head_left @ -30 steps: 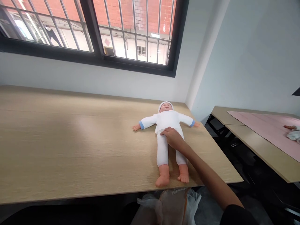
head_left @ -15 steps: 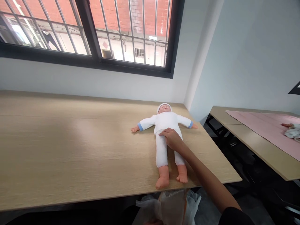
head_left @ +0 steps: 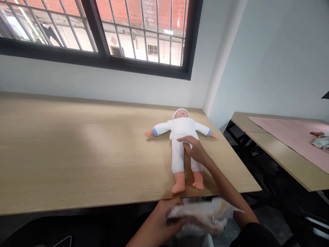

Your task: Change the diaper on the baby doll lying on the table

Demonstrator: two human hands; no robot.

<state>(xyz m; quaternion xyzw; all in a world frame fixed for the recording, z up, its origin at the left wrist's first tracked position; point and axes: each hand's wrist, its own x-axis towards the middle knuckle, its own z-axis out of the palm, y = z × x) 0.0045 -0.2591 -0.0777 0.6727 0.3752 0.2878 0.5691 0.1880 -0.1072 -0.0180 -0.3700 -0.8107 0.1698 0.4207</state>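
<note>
A baby doll (head_left: 183, 127) in white clothes with blue cuffs and a white cap lies on its back on the wooden table (head_left: 84, 154), arms spread and feet toward the front edge. Over its waist and upper legs is my right hand (head_left: 194, 149), fingers apart, with nothing held in it. My left hand (head_left: 164, 219), below the table's front edge, grips a crumpled whitish plastic package (head_left: 200, 214) that is blurred by motion.
A second table (head_left: 285, 161) stands to the right, with a pink cloth (head_left: 288, 132) and a whitish bundle (head_left: 321, 141) on it. A barred window and wall are behind. Part of a black seat (head_left: 51, 231) shows at lower left.
My left hand has come up into view with the plastic package in its grip. My right hand has lifted a little from the doll, its fingers more spread. The view has tilted slightly down.
</note>
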